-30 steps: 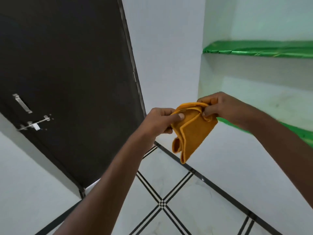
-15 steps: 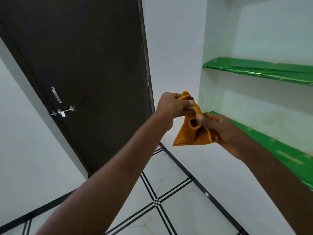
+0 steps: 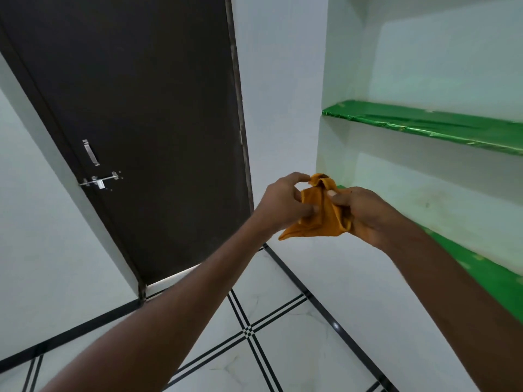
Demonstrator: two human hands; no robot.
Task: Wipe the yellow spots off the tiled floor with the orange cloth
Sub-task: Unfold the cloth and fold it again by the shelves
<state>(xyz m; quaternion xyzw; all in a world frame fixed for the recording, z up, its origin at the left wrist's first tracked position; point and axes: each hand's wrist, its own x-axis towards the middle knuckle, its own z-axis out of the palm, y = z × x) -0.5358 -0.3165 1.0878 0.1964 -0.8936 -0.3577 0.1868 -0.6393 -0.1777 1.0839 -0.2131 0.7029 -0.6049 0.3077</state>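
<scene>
Orange cloth: bunched up and held in mid-air between both hands, level with the lower shelf, well above the floor.
Left hand: fingers curled, pinching the cloth's near edge and a fold at the top.
Right hand: wrapped round the other side, thumb pressed on the fabric, most of the bundle gathered in the palm.
Tiled floor: pale tiles with black lines below the arms; no yellow spots in view on this patch.
Step, as I read it: the cloth is being folded or gathered into a pad, and wiping has not begun.
Risk: one corner hangs loose under the left hand, so a slack pinch could let the bundle fall open or drop.
Risk: the spots are out of sight, so the person will have to turn and crouch to find them.
Surroundings: dark door on the left, green shelves on the right.
</scene>
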